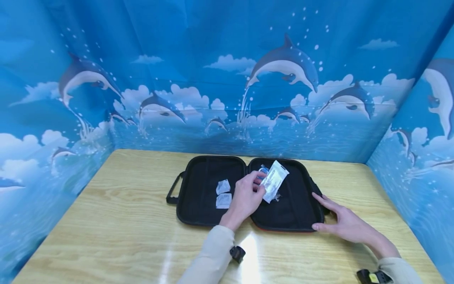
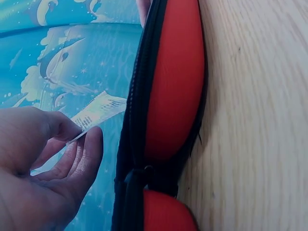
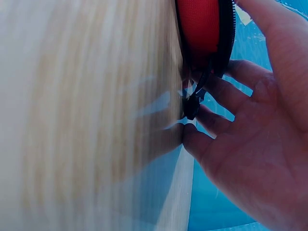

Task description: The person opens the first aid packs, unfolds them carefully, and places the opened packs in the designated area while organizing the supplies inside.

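An unfolded zippered case (image 1: 291, 221), black inside and red outside, lies on the table. My left hand (image 1: 247, 193) is over its right half and pinches a white printed packet (image 1: 275, 180) between thumb and fingers. In the left wrist view the packet (image 2: 98, 113) tilts up from the fingertips. Under it, a blue-and-clear item (image 1: 263, 169) shows in part; its kind is unclear. Two small white packets (image 1: 223, 200) lie in the left half. At the case's right edge, my right hand (image 1: 344, 223) rests with fingers spread, near a black zipper pull (image 3: 191, 107).
The wooden table (image 1: 124, 209) extends around the case. A black carry handle (image 1: 173, 189) sticks out from the case's left side. Behind and beside the table hangs a blue curtain (image 1: 198, 130) printed with dolphins.
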### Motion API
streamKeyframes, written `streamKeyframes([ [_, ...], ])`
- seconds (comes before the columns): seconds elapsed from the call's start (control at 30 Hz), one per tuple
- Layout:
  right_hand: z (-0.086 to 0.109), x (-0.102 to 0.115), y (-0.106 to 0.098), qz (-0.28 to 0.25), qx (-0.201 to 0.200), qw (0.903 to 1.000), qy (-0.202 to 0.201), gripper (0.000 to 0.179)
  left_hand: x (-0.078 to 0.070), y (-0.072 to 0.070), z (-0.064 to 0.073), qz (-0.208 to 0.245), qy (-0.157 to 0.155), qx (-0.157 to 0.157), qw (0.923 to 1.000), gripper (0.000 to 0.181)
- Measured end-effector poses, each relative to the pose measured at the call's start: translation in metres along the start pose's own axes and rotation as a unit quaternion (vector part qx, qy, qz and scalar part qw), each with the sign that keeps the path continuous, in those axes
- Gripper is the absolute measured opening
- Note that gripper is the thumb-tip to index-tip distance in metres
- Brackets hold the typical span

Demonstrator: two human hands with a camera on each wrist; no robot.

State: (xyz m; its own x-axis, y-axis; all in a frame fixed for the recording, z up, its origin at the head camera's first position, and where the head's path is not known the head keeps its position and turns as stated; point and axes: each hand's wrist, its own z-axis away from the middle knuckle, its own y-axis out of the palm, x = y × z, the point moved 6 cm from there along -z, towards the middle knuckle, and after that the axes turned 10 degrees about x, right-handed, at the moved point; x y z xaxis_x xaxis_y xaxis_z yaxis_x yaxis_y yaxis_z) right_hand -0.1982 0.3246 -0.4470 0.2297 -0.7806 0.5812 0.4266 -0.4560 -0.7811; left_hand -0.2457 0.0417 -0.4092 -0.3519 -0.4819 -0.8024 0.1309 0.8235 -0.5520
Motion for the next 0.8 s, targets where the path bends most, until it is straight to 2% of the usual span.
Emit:
streamKeyframes([
  [0.3,-0.001,0.000,0.001,-0.009,0.010,0.9999,0.004,0.091,0.008,-0.011,0.001,0.012,-0.006,-0.015,0.9998,0.029],
  [0.53,-0.001,0.000,0.001,-0.009,0.009,0.9999,0.002,0.090,0.012,-0.023,0.004,0.025,0.006,-0.041,0.9988,0.029],
  [0.8,-0.001,-0.001,0.001,-0.008,0.005,1.0000,-0.002,0.090,0.021,-0.035,0.007,0.019,-0.017,-0.042,0.9988,0.029],
])
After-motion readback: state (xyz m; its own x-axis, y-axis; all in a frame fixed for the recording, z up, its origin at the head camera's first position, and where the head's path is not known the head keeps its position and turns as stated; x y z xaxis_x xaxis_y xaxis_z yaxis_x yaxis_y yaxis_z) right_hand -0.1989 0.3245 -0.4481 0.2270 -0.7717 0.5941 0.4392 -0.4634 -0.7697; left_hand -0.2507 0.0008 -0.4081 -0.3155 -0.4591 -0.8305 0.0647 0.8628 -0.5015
